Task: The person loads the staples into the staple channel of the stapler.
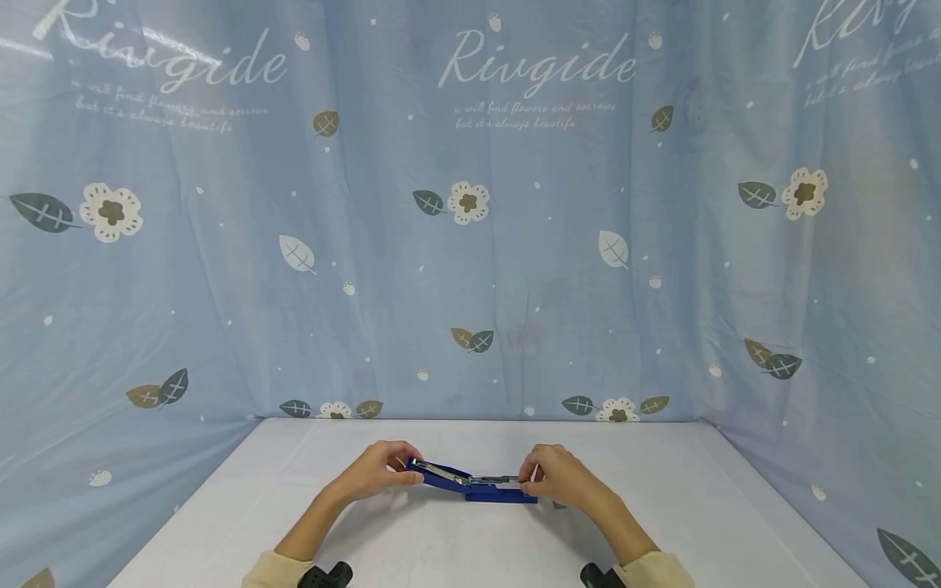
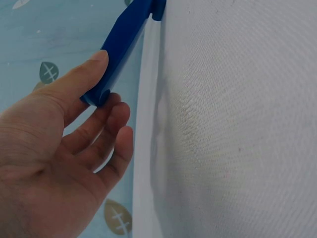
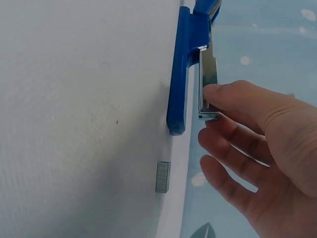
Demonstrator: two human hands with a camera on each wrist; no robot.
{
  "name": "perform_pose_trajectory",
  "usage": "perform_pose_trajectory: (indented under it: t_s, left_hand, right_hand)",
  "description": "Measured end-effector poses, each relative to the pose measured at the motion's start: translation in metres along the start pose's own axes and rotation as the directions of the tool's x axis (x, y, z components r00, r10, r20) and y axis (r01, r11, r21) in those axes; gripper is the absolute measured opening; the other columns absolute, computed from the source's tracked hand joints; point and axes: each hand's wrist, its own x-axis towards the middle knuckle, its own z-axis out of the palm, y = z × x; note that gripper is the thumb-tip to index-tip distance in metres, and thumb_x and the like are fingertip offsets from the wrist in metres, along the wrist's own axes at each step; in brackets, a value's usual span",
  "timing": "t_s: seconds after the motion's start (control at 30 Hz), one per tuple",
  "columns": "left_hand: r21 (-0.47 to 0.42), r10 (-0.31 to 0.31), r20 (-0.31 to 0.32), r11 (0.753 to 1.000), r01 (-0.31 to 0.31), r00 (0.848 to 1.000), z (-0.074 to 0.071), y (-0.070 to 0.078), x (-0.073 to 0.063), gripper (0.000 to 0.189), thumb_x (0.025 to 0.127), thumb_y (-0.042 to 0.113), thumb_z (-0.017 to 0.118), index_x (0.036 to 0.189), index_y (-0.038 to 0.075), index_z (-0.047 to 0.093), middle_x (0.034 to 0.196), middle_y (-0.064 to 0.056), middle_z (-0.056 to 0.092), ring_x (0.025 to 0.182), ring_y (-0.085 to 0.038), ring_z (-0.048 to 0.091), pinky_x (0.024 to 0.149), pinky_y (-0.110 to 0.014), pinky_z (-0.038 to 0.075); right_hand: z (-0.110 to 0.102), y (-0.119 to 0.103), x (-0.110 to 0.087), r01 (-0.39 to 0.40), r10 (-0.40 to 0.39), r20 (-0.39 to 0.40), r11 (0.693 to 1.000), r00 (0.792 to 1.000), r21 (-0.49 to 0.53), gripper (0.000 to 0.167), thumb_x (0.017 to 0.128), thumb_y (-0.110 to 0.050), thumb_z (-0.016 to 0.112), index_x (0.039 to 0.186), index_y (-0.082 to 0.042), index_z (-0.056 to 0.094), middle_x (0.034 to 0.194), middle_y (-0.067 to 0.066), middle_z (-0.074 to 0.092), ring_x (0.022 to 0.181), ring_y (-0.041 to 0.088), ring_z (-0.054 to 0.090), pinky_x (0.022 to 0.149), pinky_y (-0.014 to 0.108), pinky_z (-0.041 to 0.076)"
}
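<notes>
I see the left hand (image 1: 382, 472) pinching the end of the flipped-back cover (image 2: 121, 47) of a blue stapler (image 1: 501, 495), which stretches between both hands at the white table (image 1: 397, 547). The right hand (image 1: 555, 476) pinches its metal magazine (image 3: 208, 69), near a staple strip (image 3: 162, 177).

Smooth, glossy blue plastic stapler (image 3: 177, 94), shiny metal staple channel (image 3: 208, 69), ridged metal staple strip (image 3: 162, 177), matt, fine-textured table (image 3: 74, 99), slightly glossy curtain (image 1: 544, 278)

Over there the left hand (image 2: 52, 158) pinches one end of the blue stapler (image 2: 124, 42); the white tabletop (image 2: 237, 119) lies beside the stapler, a leaf-printed curtain (image 2: 49, 29) behind it.
</notes>
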Motion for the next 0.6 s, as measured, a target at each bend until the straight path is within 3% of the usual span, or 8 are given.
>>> perform_pose_trajectory:
  t_s: [0.6]
  left_hand:
    - [0.007, -0.001, 0.004, 1.000, 0.001, 1.000, 0.0003, -0.0030, 0.0003, 0.030, 0.086, 0.029, 0.075, 0.110, 0.013, 0.069, 0.094, -0.003, 0.069, 0.080, -0.010, 0.064, 0.079, -0.027, 0.051]
  right_hand:
    - [-0.0056, -0.0045, -0.0018, 0.000, 0.000, 0.000, 1.000, 1.000, 0.005, 0.004, 0.084, -0.014, 0.077, 0.085, -0.015, 0.073, 0.082, -0.007, 0.063, 0.070, 0.006, 0.056, 0.060, 0.019, 0.047]
